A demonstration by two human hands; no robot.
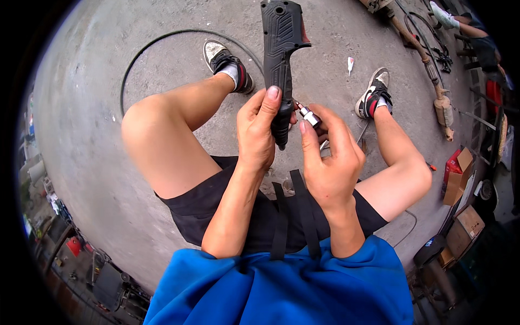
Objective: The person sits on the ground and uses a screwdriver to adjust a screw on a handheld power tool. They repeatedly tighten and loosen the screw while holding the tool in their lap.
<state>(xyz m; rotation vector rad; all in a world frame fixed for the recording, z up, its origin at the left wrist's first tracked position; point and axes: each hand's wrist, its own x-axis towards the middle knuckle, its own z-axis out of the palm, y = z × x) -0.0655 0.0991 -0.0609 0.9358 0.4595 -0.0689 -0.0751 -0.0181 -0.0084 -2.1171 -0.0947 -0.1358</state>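
My left hand [259,127] grips a black textured tool body [283,40] with a red edge near its upper end, held upright in front of me with its narrow end down. Just right of it, my right hand [330,157] has its fingers closed on a small silver cylindrical fitting [310,117], which has a thin copper-coloured tip pointing toward the tool's body. Whether that tip touches the tool is unclear. The fingers of my left hand behind the tool are mostly hidden.
A black hose [162,39] curves over the concrete floor [92,162] past my shoes. A small white tube [350,66] lies there. On the right are a rusty exhaust pipe [442,106], boxes [457,179] and another person's leg [470,30]. Assorted equipment lines the left edge.
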